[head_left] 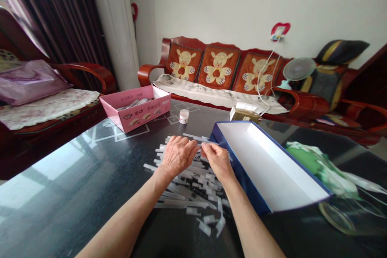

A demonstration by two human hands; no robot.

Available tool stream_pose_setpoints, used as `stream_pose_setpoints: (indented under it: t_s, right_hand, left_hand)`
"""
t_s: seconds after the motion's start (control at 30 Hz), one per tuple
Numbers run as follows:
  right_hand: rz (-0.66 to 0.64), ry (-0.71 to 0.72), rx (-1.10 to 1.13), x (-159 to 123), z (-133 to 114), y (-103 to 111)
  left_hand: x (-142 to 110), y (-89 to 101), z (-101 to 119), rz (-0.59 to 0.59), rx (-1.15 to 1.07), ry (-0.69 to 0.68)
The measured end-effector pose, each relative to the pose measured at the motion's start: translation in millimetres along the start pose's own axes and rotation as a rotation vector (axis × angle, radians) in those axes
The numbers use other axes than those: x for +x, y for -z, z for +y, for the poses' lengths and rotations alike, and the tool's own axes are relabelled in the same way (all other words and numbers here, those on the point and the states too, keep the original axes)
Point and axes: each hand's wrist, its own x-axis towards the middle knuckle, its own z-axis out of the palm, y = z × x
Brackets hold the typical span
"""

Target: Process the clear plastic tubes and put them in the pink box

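Note:
My left hand (179, 155) is closed, its thumb and fingers pinching one end of a thin translucent pen barrel (198, 145). Close beside it, my right hand (217, 159) pinches the other end between thumb and fingers. Both hands are just above a loose pile of frosted white pen barrels (175, 191) on the dark table. Short pen caps (209, 219) lie scattered at the near side of the pile. An open blue box (254, 193) with a white inside stands right of my right hand; no contents show in it.
A pink box (145, 115) holding more pale pen parts stands at the back left of the glossy table (90, 181). Behind the pile sits a small white tape roll (184, 116). A green-and-white plastic bag (320, 169) and a small gold box (244, 114) lie right.

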Motion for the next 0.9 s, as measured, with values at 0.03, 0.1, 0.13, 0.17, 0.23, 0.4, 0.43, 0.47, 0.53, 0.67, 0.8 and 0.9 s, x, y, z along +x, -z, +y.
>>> stream_pose_setpoints:
  t_s: [0.03, 0.1, 0.13, 0.17, 0.23, 0.4, 0.43, 0.47, 0.53, 0.67, 0.8, 0.9]
  right_hand:
    - [-0.011, 0.032, -0.024, 0, 1, 0]
    - [-0.041, 0.041, -0.005, 1, 2, 0]
    - [-0.05, 0.026, 0.021, 2, 3, 1]
    - [-0.059, 0.007, 0.047, 2, 3, 1]
    - [-0.065, -0.024, 0.068, 2, 5, 1]
    - [0.007, -0.006, -0.08, 4, 11, 0]
    - [0.004, 0.008, -0.094, 4, 11, 0]
    - [-0.008, 0.02, -0.087, 4, 12, 0]
    - [-0.036, 0.022, -0.028, 4, 11, 0]
    - [-0.035, -0.018, 0.009, 2, 7, -1]
    - [0.002, 0.028, -0.134, 2, 7, -2]
    - [-0.025, 0.021, -0.053, 2, 6, -2]
  left_hand:
    - [0, -0.1, 0, 0.003, 0.002, -0.004]
    - [0, -0.3, -2, 0.015, 0.004, -0.015]
    - [0, -0.4, -2, 0.022, 0.006, -0.018]
    - [0, -0.6, -2, 0.029, 0.009, -0.021]
    - [0, -1.2, -3, 0.034, 0.014, -0.023]
    - [0, -2.8, -2, 0.03, 0.024, -0.028]
    - [0, -3.1, -2, 0.029, 0.022, -0.032]
    - [0, -3.3, -2, 0.028, 0.02, -0.035]
    - [0, -3.5, -3, 0.027, 0.018, -0.035]
    - [0, -3.7, -3, 0.019, 0.015, -0.034]
    - [-1, -4.2, -2, 0.009, 0.002, -0.044]
    - [-1, -5.1, -3, 0.006, -0.005, -0.045]
